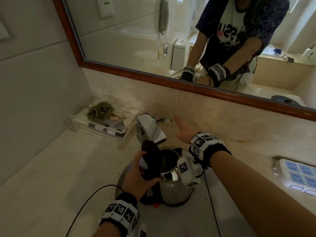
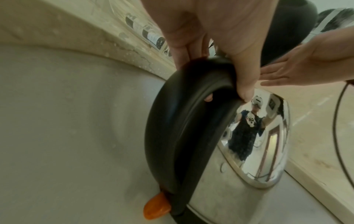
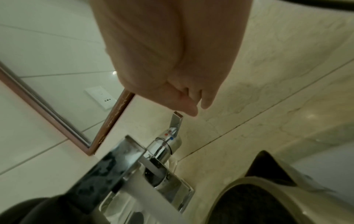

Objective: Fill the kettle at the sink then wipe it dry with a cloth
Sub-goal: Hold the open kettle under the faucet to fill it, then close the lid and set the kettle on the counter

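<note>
A steel kettle (image 1: 176,187) stands tilted in the pale sink basin (image 1: 196,219), its open mouth just under the chrome faucet spout (image 1: 153,132). My left hand (image 1: 136,175) grips the kettle's black handle (image 1: 151,159). In the left wrist view my left hand (image 2: 226,60) wraps that handle (image 2: 191,121) beside the shiny body (image 2: 258,144). My right hand (image 1: 184,130) reaches with straight fingers toward the faucet lever (image 1: 164,119). Its fingertips (image 3: 191,109) hover right at the lever's tip (image 3: 177,119). No water is seen running.
A clear tray (image 1: 77,120) at the back left holds small bottles and a crumpled green cloth-like item (image 1: 100,110). A white power strip (image 1: 297,175) lies on the counter at right. A wood-framed mirror (image 1: 171,40) hangs above. An orange switch (image 2: 156,207) sits at the handle's base.
</note>
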